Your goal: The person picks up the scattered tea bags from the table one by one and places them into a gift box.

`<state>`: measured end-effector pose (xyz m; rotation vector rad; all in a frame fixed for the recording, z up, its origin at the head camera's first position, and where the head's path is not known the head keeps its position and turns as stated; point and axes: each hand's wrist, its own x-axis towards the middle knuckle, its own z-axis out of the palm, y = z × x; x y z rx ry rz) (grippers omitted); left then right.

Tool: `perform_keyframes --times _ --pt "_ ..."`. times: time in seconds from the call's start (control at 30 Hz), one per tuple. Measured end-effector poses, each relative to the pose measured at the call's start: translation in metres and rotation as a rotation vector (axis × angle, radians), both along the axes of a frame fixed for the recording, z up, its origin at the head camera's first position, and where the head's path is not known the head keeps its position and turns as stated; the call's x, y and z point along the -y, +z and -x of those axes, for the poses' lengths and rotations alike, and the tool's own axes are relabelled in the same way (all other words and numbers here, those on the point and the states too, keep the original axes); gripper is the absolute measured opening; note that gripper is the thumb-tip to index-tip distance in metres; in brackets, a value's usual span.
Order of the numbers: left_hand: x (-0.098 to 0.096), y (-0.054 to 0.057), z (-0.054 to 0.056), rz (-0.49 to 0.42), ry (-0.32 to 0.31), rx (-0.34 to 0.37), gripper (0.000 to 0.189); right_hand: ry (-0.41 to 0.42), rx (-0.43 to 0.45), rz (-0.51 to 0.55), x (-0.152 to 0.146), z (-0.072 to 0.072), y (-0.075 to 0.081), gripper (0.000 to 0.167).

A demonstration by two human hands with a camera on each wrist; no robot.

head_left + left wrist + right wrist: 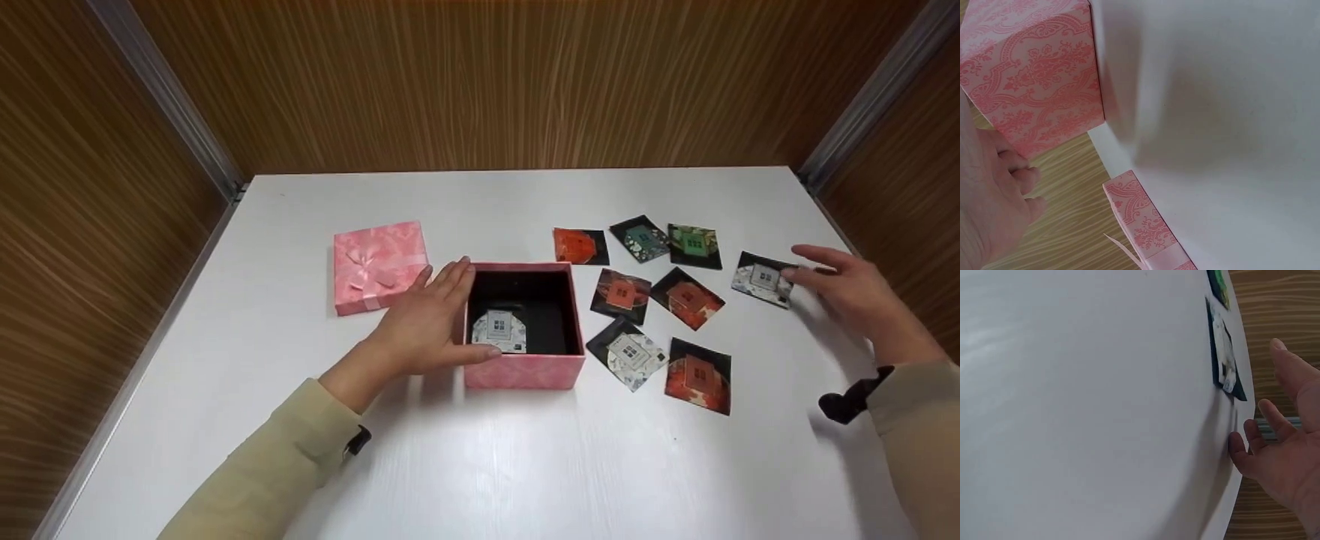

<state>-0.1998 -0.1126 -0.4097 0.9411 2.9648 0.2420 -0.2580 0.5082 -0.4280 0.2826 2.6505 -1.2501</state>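
Note:
An open pink patterned box (525, 373) stands on the table, dark inside, with one white-and-black flat sachet (499, 331) lying in it. My left hand (420, 326) rests along the box's left side, fingers straight and the thumb at its front rim. In the left wrist view, the box's patterned wall (1044, 84) rises beside the fingers. At the far right, my right hand (862, 296) reaches over a white-and-black sachet (763, 278), a fingertip overlapping its right edge. The right wrist view shows that hand's fingers spread, with nothing held, near the sachet (1224, 351).
A pink lid (379, 266) with a ribbon bow lies left of the box. Several flat sachets lie to the box's right, among them an orange one (581, 246), a green one (694, 245) and a red one (699, 376). Wood-grain panels (525, 82) surround the white table.

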Motion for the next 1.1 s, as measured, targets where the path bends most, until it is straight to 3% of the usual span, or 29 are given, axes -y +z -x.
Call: perform_keyframes --times 0.17,0.37,0.7,1.1 --pt "-0.001 -0.001 0.000 0.014 -0.006 -0.004 0.129 -0.043 0.089 0.089 -0.006 -0.003 -0.016 0.103" --pt "-0.001 -0.001 -0.001 0.023 -0.003 -0.005 0.128 -0.010 0.094 0.127 -0.004 -0.001 -0.022 0.101" --pt "-0.001 0.001 0.000 0.018 -0.002 -0.007 0.127 0.000 0.139 0.071 -0.002 -0.004 -0.025 0.108" --pt "0.000 0.002 0.000 0.016 0.005 0.001 0.127 0.056 0.103 -0.007 0.000 -0.002 -0.028 0.102"
